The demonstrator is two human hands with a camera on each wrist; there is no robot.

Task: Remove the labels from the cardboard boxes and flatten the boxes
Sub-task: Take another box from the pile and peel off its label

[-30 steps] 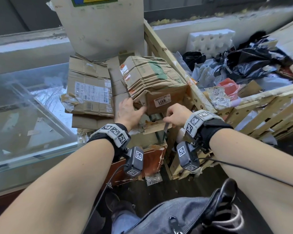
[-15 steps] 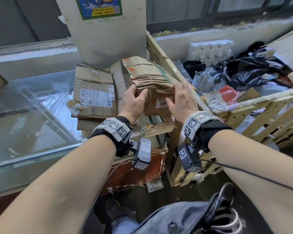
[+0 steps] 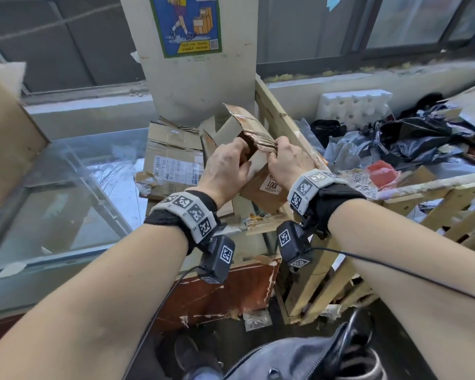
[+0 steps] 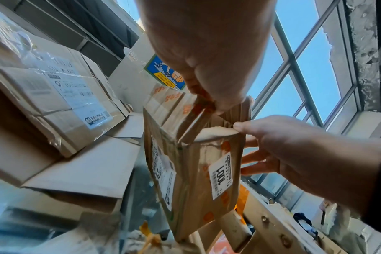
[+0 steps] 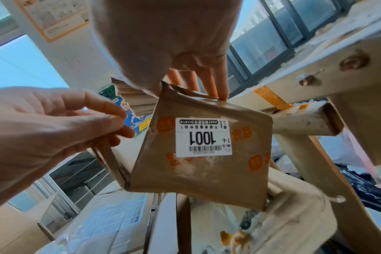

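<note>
Lifted off the pile now and held up between both hands, where a second ago the small box (image 3: 254, 171) lay on the stacked cardboard (image 3: 173, 165) by the wooden crate (image 3: 280, 124). Left hand (image 3: 225, 171) clenched on one torn edge of the open top, right hand (image 3: 288, 163) pinching the opposite edge with thumb over and fingers behind, pulling the mouth apart. White 1001 label (image 5: 203, 137) not yet peeled from the side and box not yet flat, so likely at the opening-up stage with both jobs left
</note>
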